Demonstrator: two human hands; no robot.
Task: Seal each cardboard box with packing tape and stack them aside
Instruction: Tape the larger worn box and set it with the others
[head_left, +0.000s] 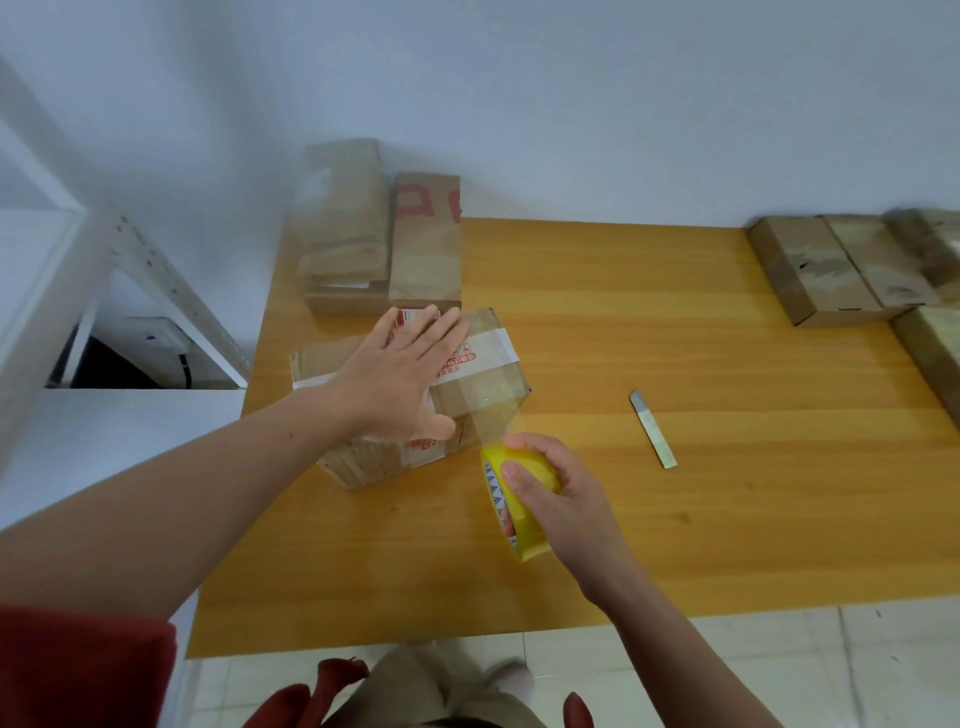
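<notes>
Two grips: I have both in view, the left grip (400, 379) on a box and the right grip (550, 488) on the tape.
Left grip: flat and wide, fingers straight and spread, palm pressing on the top of the cardboard box (363, 462).
Right grip: fingers and thumb curled round the yellow tape roll (527, 530), holding it on edge. I cannot tell whether the roll touches the worktop (675, 519).
Cardboard box: directly under the left grip and just beyond and left of the right grip. A white printed band crosses its top beneath the fingers.
Tape strip (493, 421): clear, stretched from the roll in the right grip up over the box's near corner, ending beside the left grip's thumb.
Metal blade (653, 428): flat on the worktop to the right of the right grip, apart from it.
Far boxes (425, 244): two side by side just beyond the left grip's fingertips, one with red print.
Side boxes (810, 270): a row far right of the right grip, well apart from it.
</notes>
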